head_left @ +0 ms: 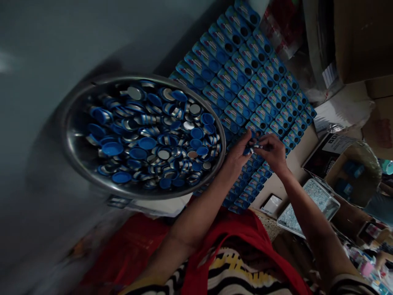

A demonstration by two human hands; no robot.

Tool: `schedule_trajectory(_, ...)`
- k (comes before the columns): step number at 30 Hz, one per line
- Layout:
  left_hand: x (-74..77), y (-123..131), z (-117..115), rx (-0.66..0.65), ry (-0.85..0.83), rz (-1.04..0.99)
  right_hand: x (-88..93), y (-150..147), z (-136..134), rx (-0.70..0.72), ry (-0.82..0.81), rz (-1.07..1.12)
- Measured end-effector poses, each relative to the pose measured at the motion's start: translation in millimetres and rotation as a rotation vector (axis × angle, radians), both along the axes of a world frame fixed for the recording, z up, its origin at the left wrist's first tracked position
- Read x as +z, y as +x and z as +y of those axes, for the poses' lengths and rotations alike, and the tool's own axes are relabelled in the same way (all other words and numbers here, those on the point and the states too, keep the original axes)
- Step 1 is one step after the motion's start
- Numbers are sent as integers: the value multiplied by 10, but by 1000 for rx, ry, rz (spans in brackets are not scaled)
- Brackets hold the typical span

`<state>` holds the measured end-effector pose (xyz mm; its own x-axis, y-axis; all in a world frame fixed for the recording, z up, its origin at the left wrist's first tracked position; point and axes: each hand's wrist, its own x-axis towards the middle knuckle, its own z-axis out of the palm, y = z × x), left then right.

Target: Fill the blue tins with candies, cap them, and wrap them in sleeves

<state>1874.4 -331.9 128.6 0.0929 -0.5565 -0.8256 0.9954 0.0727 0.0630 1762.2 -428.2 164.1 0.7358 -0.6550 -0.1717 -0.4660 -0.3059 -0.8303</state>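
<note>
My left hand (237,150) is closed round a few small round blue-and-silver tins (249,150), over rows of blue printed cards (242,98). Facing it, my right hand (274,152) pinches one of these tins between thumb and fingers, its fingertips close to the left ones. Many of the cards show a dark round hole, while others show a blue disc there. Left of my hands stands a large steel bowl (70,139) heaped with the same tins (147,143), some blue side up, others silver side up. Exactly how many tins my fingers hold is hidden.
To the right, a clear plastic tray (333,203) contains small pale pieces. Beyond it is an open carton (334,168) with blue items inside. A small white-topped box (272,204) lies near the cards. Another person's hand (383,258) shows at the right edge.
</note>
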Motion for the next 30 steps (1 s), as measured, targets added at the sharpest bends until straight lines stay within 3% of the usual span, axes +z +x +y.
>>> schedule_trajectory(4,75,40,-21,-9,-40,75,6,-15,-71,-81,-123,41)
schedule_trajectory(6,110,53,-26,26,-72,150,21,0,-100,-35,-186,93)
schedule_trajectory(9,137,64,-50,114,-56,277,66,56,-100,110,-105,98)
schedule_trajectory(11,132,62,-79,141,-33,300,108,99,-77,128,-42,87)
schedule_trajectory(14,87,26,-116,128,-32,229,154,150,-39,-19,-10,111)
schedule_trajectory(18,4,-78,-106,58,-52,-25,139,180,-26,-208,47,134)
schedule_trajectory(21,-12,-146,-75,86,-66,-198,121,179,-56,-292,161,83)
schedule_trajectory(25,10,-172,-95,119,-43,-230,133,197,-103,-273,355,73)
schedule_trajectory(30,-12,-152,-144,70,-38,-161,43,278,-175,-230,273,114)
